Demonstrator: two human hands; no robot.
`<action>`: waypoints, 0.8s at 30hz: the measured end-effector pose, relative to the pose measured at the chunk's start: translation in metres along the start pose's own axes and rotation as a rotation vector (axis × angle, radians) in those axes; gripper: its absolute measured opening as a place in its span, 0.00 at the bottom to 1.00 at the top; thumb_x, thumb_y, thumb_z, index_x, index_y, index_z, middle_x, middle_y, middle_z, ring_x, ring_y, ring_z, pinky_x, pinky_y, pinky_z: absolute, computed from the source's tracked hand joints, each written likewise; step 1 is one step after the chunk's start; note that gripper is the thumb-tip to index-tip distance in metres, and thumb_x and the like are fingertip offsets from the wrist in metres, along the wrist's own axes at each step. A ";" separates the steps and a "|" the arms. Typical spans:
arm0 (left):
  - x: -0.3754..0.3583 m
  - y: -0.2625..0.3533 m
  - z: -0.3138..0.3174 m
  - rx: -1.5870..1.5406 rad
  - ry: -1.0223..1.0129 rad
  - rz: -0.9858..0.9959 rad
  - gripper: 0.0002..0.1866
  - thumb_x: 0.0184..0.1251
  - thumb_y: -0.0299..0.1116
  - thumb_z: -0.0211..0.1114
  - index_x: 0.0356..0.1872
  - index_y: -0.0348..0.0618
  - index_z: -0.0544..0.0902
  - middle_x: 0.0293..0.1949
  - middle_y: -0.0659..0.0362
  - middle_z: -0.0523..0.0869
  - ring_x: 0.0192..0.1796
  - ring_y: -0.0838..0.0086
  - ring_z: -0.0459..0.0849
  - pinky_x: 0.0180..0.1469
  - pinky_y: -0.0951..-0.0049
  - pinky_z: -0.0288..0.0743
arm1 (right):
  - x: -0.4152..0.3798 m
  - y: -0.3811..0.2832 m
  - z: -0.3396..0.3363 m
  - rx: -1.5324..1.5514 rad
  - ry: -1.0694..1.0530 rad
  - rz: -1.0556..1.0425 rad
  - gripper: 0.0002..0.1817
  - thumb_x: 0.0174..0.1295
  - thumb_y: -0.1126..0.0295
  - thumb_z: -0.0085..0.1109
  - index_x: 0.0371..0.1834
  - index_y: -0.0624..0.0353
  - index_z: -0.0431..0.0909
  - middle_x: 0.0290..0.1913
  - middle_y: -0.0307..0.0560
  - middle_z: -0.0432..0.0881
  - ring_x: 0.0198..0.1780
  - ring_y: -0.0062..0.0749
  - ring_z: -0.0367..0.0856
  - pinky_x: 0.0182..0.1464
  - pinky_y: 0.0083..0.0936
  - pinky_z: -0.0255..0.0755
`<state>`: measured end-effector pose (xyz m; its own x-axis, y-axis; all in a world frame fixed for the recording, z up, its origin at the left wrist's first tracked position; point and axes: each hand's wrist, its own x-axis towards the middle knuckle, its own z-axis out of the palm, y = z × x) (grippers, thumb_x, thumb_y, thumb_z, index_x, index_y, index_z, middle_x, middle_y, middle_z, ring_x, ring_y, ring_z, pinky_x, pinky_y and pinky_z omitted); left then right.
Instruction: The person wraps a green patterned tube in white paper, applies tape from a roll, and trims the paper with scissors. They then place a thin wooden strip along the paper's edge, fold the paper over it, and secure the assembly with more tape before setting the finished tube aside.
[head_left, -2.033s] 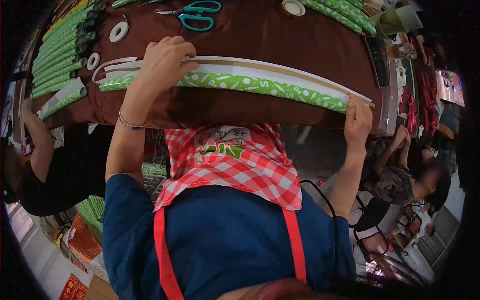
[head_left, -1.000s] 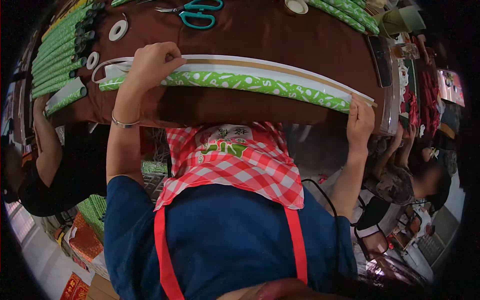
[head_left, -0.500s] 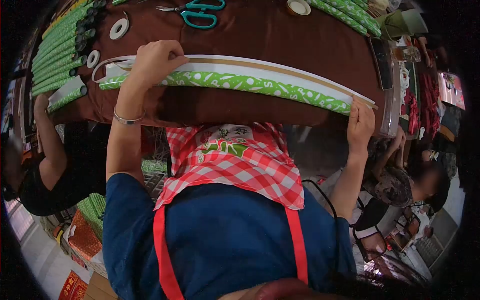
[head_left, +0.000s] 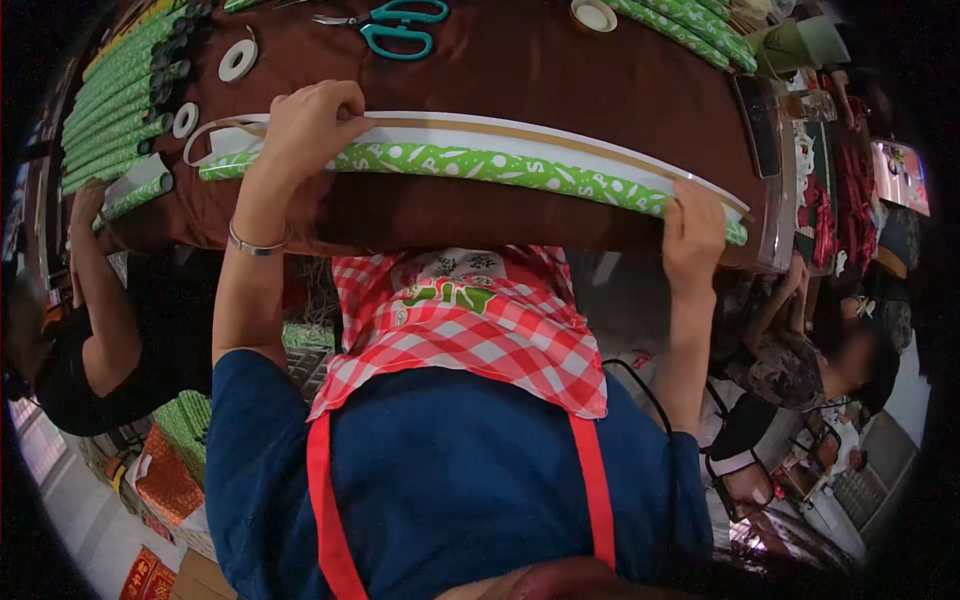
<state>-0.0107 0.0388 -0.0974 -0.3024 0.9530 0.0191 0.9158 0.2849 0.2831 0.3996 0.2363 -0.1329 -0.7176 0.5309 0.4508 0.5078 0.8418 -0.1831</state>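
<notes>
A long green patterned paper roll (head_left: 500,168) lies across the brown cloth, its white edge (head_left: 580,158) unrolled behind it with a tan tape strip (head_left: 480,127) along it. My left hand (head_left: 308,130) is over the roll's left part, thumb and fingers pinched at the strip; a loose pale tape loop curls out to its left. Near the right end, my right hand (head_left: 694,238) has its fingers closed on the roll and paper edge. The thumb tips are partly hidden.
Teal-handled scissors (head_left: 398,30), tape rolls (head_left: 238,61) and a small bowl (head_left: 593,15) lie beyond the paper. Finished green rolls (head_left: 115,110) are stacked at left. A phone (head_left: 757,125) is at right. Other people's arms reach in at both sides.
My right hand has slid left along the roll, and the green right end now shows beyond it. My left hand has barely moved.
</notes>
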 end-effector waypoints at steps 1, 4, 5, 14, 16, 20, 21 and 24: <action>0.000 0.000 0.000 0.000 -0.001 0.005 0.11 0.56 0.38 0.72 0.32 0.43 0.83 0.31 0.54 0.86 0.31 0.61 0.85 0.35 0.62 0.77 | 0.009 -0.018 0.007 0.020 0.004 -0.082 0.13 0.63 0.66 0.60 0.46 0.63 0.80 0.49 0.52 0.82 0.53 0.48 0.78 0.56 0.43 0.70; 0.000 0.002 -0.002 -0.008 -0.016 -0.011 0.11 0.57 0.38 0.72 0.33 0.43 0.83 0.31 0.54 0.86 0.32 0.60 0.85 0.35 0.63 0.78 | 0.043 -0.079 0.022 0.208 -0.065 -0.222 0.19 0.49 0.70 0.69 0.45 0.63 0.78 0.49 0.52 0.81 0.53 0.48 0.77 0.53 0.42 0.73; 0.001 0.004 -0.003 0.002 -0.043 -0.042 0.11 0.57 0.38 0.72 0.33 0.42 0.83 0.31 0.54 0.86 0.33 0.60 0.86 0.36 0.63 0.78 | 0.051 -0.097 0.032 0.235 -0.059 -0.275 0.22 0.47 0.69 0.70 0.46 0.62 0.78 0.49 0.51 0.80 0.52 0.46 0.77 0.53 0.41 0.73; 0.003 -0.001 -0.002 -0.015 -0.067 -0.056 0.12 0.57 0.40 0.71 0.33 0.43 0.84 0.30 0.55 0.87 0.33 0.59 0.85 0.36 0.60 0.77 | 0.094 -0.176 0.079 0.301 -0.089 -0.432 0.25 0.43 0.65 0.72 0.44 0.61 0.76 0.45 0.46 0.80 0.48 0.38 0.78 0.47 0.32 0.74; 0.003 -0.002 -0.002 -0.036 -0.050 -0.042 0.12 0.57 0.40 0.71 0.34 0.43 0.84 0.29 0.54 0.87 0.33 0.59 0.85 0.35 0.60 0.76 | 0.095 -0.177 0.081 0.301 -0.074 -0.434 0.25 0.43 0.65 0.72 0.44 0.61 0.76 0.44 0.46 0.80 0.47 0.37 0.78 0.46 0.31 0.74; 0.003 -0.004 -0.006 -0.042 -0.088 -0.034 0.11 0.58 0.38 0.70 0.34 0.42 0.84 0.29 0.53 0.86 0.33 0.58 0.85 0.36 0.61 0.76 | 0.094 -0.174 0.075 0.285 -0.106 -0.406 0.24 0.43 0.65 0.72 0.44 0.61 0.77 0.44 0.45 0.81 0.47 0.38 0.78 0.47 0.33 0.75; 0.002 -0.007 -0.008 -0.041 -0.093 -0.018 0.10 0.58 0.38 0.70 0.34 0.42 0.84 0.30 0.52 0.86 0.33 0.57 0.85 0.36 0.60 0.76 | 0.094 -0.174 0.074 0.265 -0.137 -0.394 0.24 0.43 0.65 0.72 0.44 0.61 0.77 0.45 0.45 0.81 0.48 0.38 0.78 0.48 0.34 0.75; -0.006 -0.017 -0.007 -0.136 -0.085 -0.003 0.09 0.58 0.32 0.70 0.35 0.38 0.84 0.29 0.51 0.85 0.32 0.61 0.84 0.36 0.63 0.76 | 0.088 -0.155 0.064 0.254 -0.119 -0.387 0.24 0.43 0.67 0.72 0.44 0.61 0.76 0.47 0.45 0.81 0.50 0.39 0.78 0.50 0.35 0.74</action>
<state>-0.0270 0.0277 -0.0953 -0.2763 0.9591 -0.0616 0.8690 0.2767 0.4102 0.2272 0.1585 -0.1211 -0.8883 0.1685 0.4273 0.0706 0.9693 -0.2355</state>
